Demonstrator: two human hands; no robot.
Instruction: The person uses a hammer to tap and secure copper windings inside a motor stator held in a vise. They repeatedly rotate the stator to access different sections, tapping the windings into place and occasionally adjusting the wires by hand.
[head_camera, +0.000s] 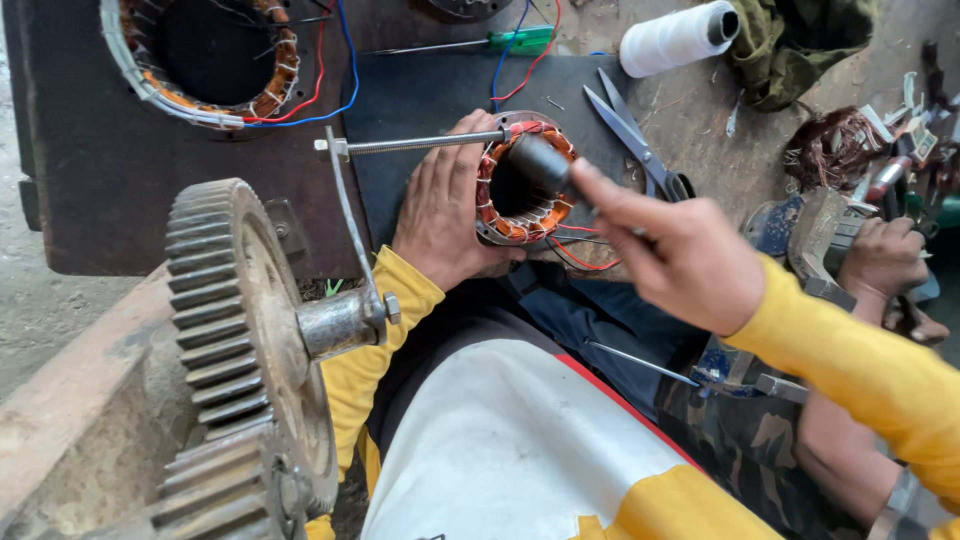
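A big toothed gear wheel (235, 340) on a steel shaft fills the near left, its thin threaded rod (420, 145) reaching across toward the middle of the table (430, 90). At the table's far left corner sits a large motor stator (205, 55), its round bore ringed with copper windings bound in white tape, red and blue leads trailing out of it. Near the middle of the dark table lies the smaller stator (527, 180), a steel ring whose slots hold orange-brown copper coils, with red wires running from under it. The left hand (440, 215) lies flat against its left side, fingers spread and pressed to the ring, gripping nothing else. The right hand (675, 255) hovers just over it, fingers closed round the handle of a black-headed mallet (542, 162) whose head sits above the bore. Just right of the stator lie scissors (635, 140); beyond them, toward the far edge, a spool of white thread (680, 35) and a green-handled screwdriver (500, 42). At the right edge another person's hand (885, 260) rests by a blue vise (805, 235).
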